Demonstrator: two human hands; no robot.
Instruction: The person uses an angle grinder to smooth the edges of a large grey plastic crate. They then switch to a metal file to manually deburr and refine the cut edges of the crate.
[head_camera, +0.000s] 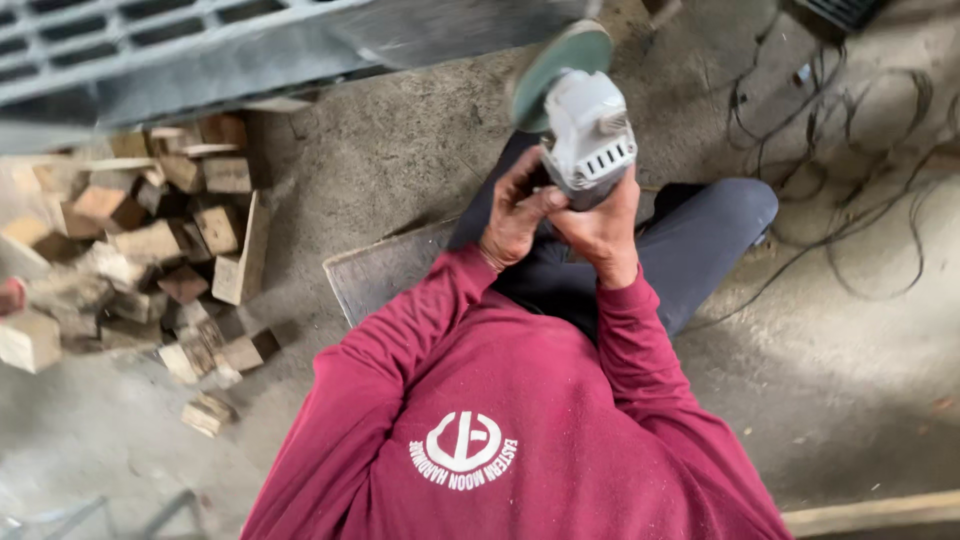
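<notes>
Gripping the grinder (585, 140) with both hands, you have it raised in front of your chest, its disc (555, 70) tilted up toward the grey metal frame (200, 60) that runs across the top of the view. Your left hand (515, 215) is wrapped around the lower body, fingers closed on it near the back end; your right hand (600, 230) is clamped on the same body from the other side, so the two hands nearly touch. Judging from this hold, you would do well to keep both wrists locked, your sleeves back from the disc, and the cord (850, 220) trailing away behind you on the floor rather than across your knees.

Its housing is pale grey plastic with ribbed vents, blocky and squared off; the disc is flat, round and greenish, blurred at the rim. The frame looks like painted steel bars, smooth and straight. To your left lies a heap of wood offcuts (150, 240), rough-sawn, short and boxy. Beneath you the concrete floor (380, 150) is dusty, with a flat board (385, 270) under your legs.
</notes>
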